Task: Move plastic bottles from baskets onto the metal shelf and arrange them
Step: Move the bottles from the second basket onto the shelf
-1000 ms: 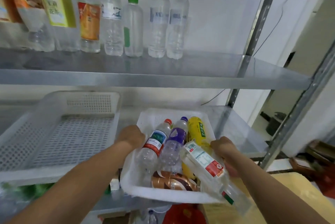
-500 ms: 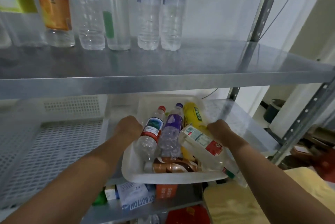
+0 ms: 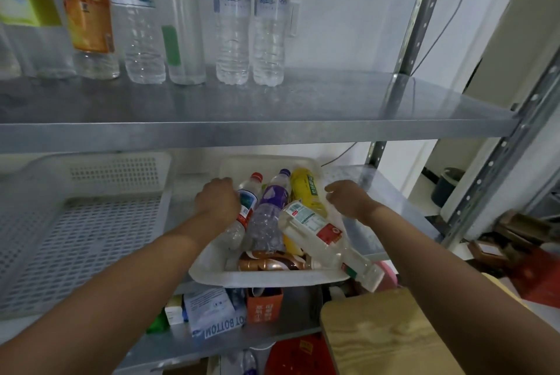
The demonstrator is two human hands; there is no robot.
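A white basket [image 3: 266,279] sits partly on the middle shelf [image 3: 381,192], its front end jutting over the edge. Inside lie a red-capped bottle [image 3: 249,200], a purple-labelled bottle [image 3: 274,197], a yellow bottle [image 3: 307,189], a brown bottle [image 3: 272,264] and a clear bottle with a red and white label [image 3: 315,230] that sticks out over the front right corner. My left hand [image 3: 216,201] grips the basket's left rim. My right hand [image 3: 348,197] grips its right rim. Several bottles stand upright in a row [image 3: 233,20] on the upper metal shelf [image 3: 333,107].
A second white perforated basket [image 3: 91,223] with nothing in it fills the left of the middle shelf. Small boxes [image 3: 212,311] lie on the shelf below. A wooden board [image 3: 388,329] is at lower right. Shelf uprights [image 3: 497,168] stand on the right.
Both hands have pushed the basket of bottles further back onto the middle shelf. The view has come closer to the shelves.
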